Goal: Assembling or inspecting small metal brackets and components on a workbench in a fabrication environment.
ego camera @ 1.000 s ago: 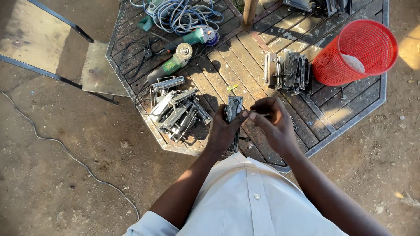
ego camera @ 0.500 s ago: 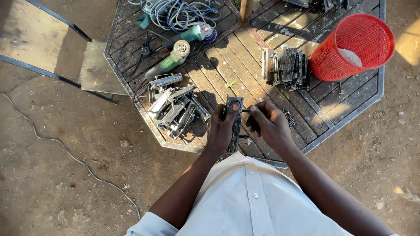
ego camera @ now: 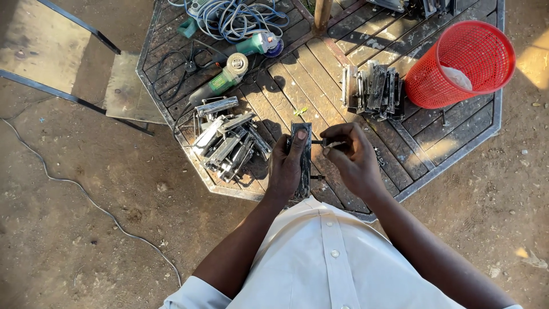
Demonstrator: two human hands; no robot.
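While the person looks down from above, both hands work close together over the near edge of a wooden table [ego camera: 320, 74] with eight sides. The left hand [ego camera: 286, 169] is wrapped around a flat dark metal piece [ego camera: 303, 155]. The thumb lies pressed on the front of it, and the piece stands up long and thin in the hand. The right hand [ego camera: 353, 160] is just beside it. Its fingers are bent and pinch a small thin metal part [ego camera: 327, 142], which points at the side of the dark metal piece and touches it or almost touches it. I cannot tell which.

To the left of the hands lies a pile of shiny metal pieces [ego camera: 226, 144], all mixed up. Further back on the right stands a neat row of metal pieces [ego camera: 373, 90], set side by side. Just beside that row is a red plastic basket [ego camera: 464, 64] with holes in its wall, and something pale lies inside it.

At the back of the table lies a green grinder [ego camera: 224, 79] with a round disc, and a second green tool [ego camera: 260, 44] lies near it. A bundle of grey cable [ego camera: 240, 16] is curled up behind them. A wooden post [ego camera: 322, 14] goes up through the middle of the table.

On the dirt ground to the left stands a metal frame with flat sheets [ego camera: 63, 63]. A thin wire [ego camera: 86, 194] snakes across the ground.
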